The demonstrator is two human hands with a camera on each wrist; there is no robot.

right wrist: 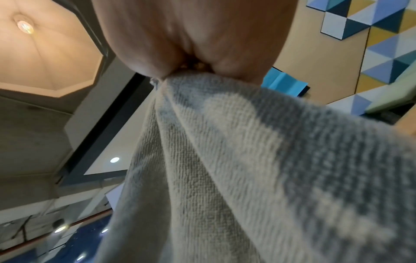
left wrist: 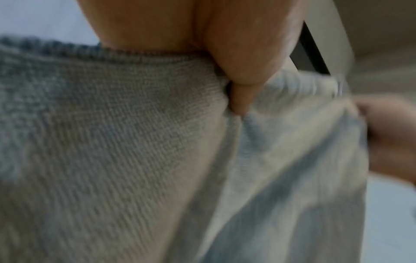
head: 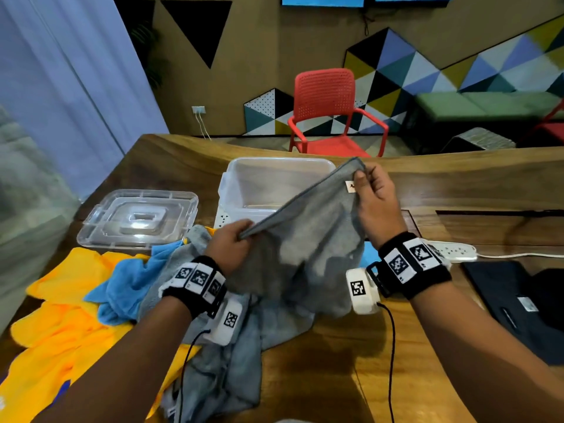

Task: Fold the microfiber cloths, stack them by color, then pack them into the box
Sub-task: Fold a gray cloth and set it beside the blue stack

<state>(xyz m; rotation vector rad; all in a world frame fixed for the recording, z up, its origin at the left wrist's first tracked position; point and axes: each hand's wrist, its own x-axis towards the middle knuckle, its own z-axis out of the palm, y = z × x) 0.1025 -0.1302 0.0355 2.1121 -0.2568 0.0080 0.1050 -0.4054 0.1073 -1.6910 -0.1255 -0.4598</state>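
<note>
In the head view, a grey microfiber cloth (head: 305,239) hangs in the air just in front of the clear plastic box (head: 274,178), which stands open on the wooden table (head: 335,361). The left hand (head: 229,245) grips 1 edge; the right hand (head: 375,203) pinches a higher corner beside the box. Left of the box lie its clear lid (head: 137,218), yellow cloths (head: 61,315) and a blue cloth (head: 128,285).

Left wrist view: fingers (left wrist: 243,85) clamped on the grey cloth's hem.

Right wrist view: fingertips (right wrist: 236,67) pinched shut on its bunched corner.
</note>
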